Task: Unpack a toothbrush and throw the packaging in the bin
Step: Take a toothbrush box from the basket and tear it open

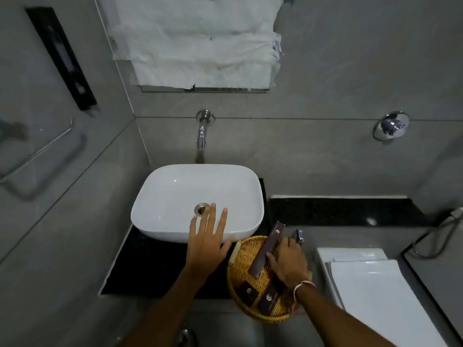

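A round wicker basket [240, 256] stands on the black counter right of the white basin [175, 194]. In it my right hand [288, 264] grips a long dark brown toothbrush box [266, 249], tilted up with its far end over the basket's rim. Two smaller dark boxes [260, 296] with the same logo lie in the basket's near part. My left hand [208, 241] hovers over the basin's front rim, fingers spread, holding nothing. No bin is in view.
A wall tap [201, 136] juts over the basin. A white toilet cistern lid [370, 284] lies to the right, with a hose [436, 244] beyond it. White towels [198, 38] hang above. A glass panel with a handle [37, 166] stands left.
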{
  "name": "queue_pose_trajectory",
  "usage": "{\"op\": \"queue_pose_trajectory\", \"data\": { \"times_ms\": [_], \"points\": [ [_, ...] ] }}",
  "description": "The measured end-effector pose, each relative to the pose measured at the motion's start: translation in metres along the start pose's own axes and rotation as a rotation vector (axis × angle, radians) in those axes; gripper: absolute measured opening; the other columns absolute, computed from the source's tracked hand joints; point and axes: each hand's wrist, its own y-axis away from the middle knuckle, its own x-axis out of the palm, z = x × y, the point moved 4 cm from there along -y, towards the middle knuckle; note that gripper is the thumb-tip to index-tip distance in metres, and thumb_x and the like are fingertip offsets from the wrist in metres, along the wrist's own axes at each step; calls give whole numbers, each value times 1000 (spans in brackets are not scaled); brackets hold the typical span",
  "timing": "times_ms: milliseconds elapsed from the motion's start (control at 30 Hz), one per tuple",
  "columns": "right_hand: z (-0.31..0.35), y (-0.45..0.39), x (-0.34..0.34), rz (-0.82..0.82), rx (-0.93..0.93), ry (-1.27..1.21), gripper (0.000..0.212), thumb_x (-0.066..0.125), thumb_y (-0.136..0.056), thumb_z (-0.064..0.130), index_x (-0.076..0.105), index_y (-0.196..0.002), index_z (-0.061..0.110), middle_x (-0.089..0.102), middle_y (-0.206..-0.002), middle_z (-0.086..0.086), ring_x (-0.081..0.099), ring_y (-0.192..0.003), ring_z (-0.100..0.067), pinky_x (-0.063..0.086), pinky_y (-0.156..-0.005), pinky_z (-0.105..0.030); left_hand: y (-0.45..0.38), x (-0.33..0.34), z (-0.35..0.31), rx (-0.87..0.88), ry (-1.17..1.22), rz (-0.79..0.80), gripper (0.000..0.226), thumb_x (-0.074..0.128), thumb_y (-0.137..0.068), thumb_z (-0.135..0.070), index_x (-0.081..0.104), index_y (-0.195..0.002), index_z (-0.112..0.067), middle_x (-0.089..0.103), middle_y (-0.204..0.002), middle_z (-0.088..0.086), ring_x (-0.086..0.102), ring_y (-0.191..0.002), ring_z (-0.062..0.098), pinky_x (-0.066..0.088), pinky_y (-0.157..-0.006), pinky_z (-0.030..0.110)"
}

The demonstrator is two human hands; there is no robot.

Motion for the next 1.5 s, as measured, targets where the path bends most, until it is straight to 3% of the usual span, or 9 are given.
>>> {"op": "queue_pose_trajectory", "data": {
  "times_ms": [333, 500, 600, 667, 800, 933, 1033, 1267, 1500],
  "points": [
    [12, -27, 31, 211, 309, -513, 36, 75, -80, 48, 69, -87, 13, 75, -94, -9, 71, -86, -30, 61, -80, -42, 14, 15, 8, 8, -4, 32, 68, 39, -97, -58, 38, -151, -17, 43, -155, 20, 44, -141, 37, 41, -109, 59],
    [6, -28, 33, 103, 502, -663, 38, 79, -78, 29, 69, -104, 3, 74, -101, -18, 68, -92, -35, 57, -85, -43, 0, -2, 8, 9, 142, -27, 67, 43, -97, -55, 42, -149, -13, 45, -154, 20, 47, -139, 36, 45, -107, 56],
    [11, -33, 2, 14, 303, -680, 36, 76, -79, 12, 68, -114, 6, 70, -91, -8, 61, -76, -20, 53, -76, -33, -19, -15, 8, -72, 551, 29, 59, 43, -99, -49, 39, -150, -18, 47, -153, 14, 51, -135, 27, 50, -106, 40],
    [20, -40, -26, 55, 77, -626, 45, 71, -81, 3, 66, -124, 16, 69, -103, -3, 61, -88, -15, 53, -84, -33, -32, -24, 8, -247, 1035, 176, 48, 46, -100, -43, 41, -147, -31, 53, -147, 9, 58, -126, 20, 55, -96, 28],
    [40, -58, -81, 51, -273, -286, 53, 71, -83, 11, 61, -131, 30, 66, -117, 3, 55, -107, -17, 48, -98, -39, -41, -41, 0, -299, 1555, 317, 36, 56, -99, -33, 57, -135, -37, 74, -119, -7, 74, -106, 25, 64, -84, 41],
    [52, -68, -109, 96, -409, -85, 55, 72, -86, 21, 55, -136, 35, 64, -125, 5, 53, -118, -18, 40, -109, -48, -41, -47, 3, -374, 1661, 206, 27, 67, -92, -21, 73, -116, -30, 81, -102, 0, 78, -93, 31, 65, -77, 34],
    [55, -72, -118, 107, -441, -37, 55, 72, -87, 25, 52, -137, 39, 61, -131, 9, 49, -128, -16, 30, -116, -52, -36, -44, 9, -395, 1751, 213, 29, 70, -91, -17, 73, -120, -20, 79, -110, 12, 76, -99, 35, 64, -81, 33],
    [72, -69, -133, 102, -462, 96, 54, 69, -90, 24, 49, -138, 40, 59, -135, 9, 45, -134, -18, 13, -120, -64, -34, -43, 16, -446, 1764, 156, 25, 75, -84, -14, 77, -109, -19, 81, -101, 6, 78, -92, 36, 65, -77, 32],
    [103, -55, -172, -171, -514, 117, 31, 72, -85, 20, 60, -107, 38, 70, -112, 13, 56, -118, -15, 13, -120, -65, -34, -43, 12, -433, 1754, 4, 24, 65, -78, -6, 66, -102, -1, 81, -91, -3, 78, -86, 36, 66, -73, 38]
  ]
}}
